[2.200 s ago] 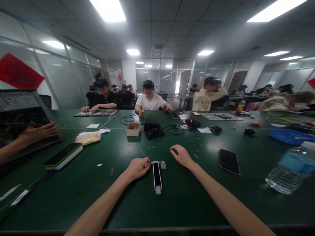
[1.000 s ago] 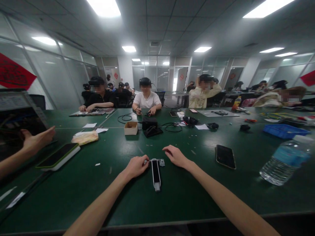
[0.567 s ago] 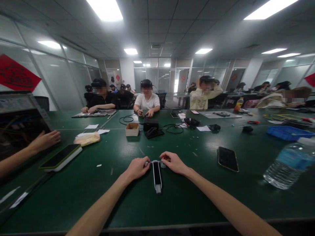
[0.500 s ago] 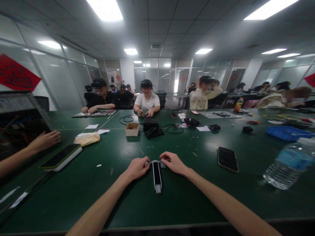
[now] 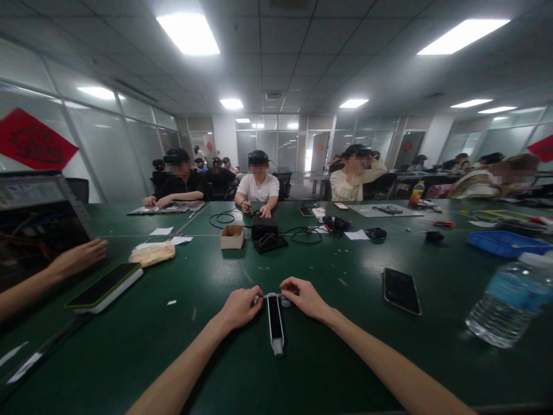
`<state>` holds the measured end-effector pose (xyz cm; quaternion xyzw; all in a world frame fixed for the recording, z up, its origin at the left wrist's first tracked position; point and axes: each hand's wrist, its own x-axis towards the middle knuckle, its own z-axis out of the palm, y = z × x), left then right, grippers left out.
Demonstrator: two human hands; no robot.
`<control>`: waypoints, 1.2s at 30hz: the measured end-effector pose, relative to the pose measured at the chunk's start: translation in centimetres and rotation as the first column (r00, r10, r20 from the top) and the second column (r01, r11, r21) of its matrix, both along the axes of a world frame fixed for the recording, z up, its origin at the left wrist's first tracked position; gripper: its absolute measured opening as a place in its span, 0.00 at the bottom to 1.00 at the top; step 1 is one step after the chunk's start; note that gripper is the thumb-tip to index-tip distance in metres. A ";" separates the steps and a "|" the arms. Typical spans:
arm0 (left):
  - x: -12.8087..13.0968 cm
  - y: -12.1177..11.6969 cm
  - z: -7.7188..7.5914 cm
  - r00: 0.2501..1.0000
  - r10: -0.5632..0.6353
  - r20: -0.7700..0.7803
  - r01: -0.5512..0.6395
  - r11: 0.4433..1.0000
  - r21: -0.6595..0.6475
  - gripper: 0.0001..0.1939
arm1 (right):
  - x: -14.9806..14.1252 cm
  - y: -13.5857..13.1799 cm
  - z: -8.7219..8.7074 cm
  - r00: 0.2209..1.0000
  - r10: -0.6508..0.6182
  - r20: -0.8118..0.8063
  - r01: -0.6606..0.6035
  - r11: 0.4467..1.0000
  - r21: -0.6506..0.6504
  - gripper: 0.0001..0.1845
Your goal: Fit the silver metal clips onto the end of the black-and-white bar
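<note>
A long narrow device (image 5: 275, 324) with a black face and a white rim lies on the green table, its grey-white tip pointing toward me. Small grey parts jut from both sides of its far end. My left hand (image 5: 242, 304) rests at the left side of that end, thumb and fingers closed on the small grey part there. On the opposite side, my right hand (image 5: 306, 297) has its fingers curled and pinched at the other small grey part (image 5: 286, 302). The fingers partly hide both side parts, so their exact kind cannot be made out.
Right of my hands lie a smartphone (image 5: 401, 291) and a water bottle (image 5: 503, 302). At left are a green-edged phone on a white block (image 5: 106, 288) and a neighbour's hand (image 5: 80, 258) by an opened computer case (image 5: 38, 222). Ahead stands a small cardboard box (image 5: 232, 237).
The view has tilted up slightly, so everything sits lower in the picture. Both hands stay at the sides of the device, with only slight finger movement.
</note>
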<state>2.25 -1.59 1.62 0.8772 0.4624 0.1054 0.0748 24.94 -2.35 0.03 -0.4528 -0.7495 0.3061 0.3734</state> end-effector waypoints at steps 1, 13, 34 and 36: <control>0.1 -0.1 0.2 1.000 0.003 -0.003 -0.003 1.000 -0.010 0.10 | 0.0 0.1 -0.1 1.000 0.005 -0.017 -0.005 1.000 0.000 0.08; -0.1 -0.3 0.3 1.000 -0.006 0.003 0.006 1.000 -0.013 0.10 | -0.1 0.0 0.1 1.000 0.020 -0.004 -0.020 1.000 0.003 0.09; 0.0 -0.3 0.4 1.000 0.003 0.019 -0.002 1.000 -0.025 0.09 | 0.1 0.3 -0.4 0.995 0.011 0.099 -0.017 0.998 0.060 0.11; -0.1 -0.3 0.4 1.000 0.003 0.018 -0.003 1.000 -0.026 0.09 | 0.3 0.3 -0.4 0.992 0.011 0.122 -0.020 0.997 0.073 0.10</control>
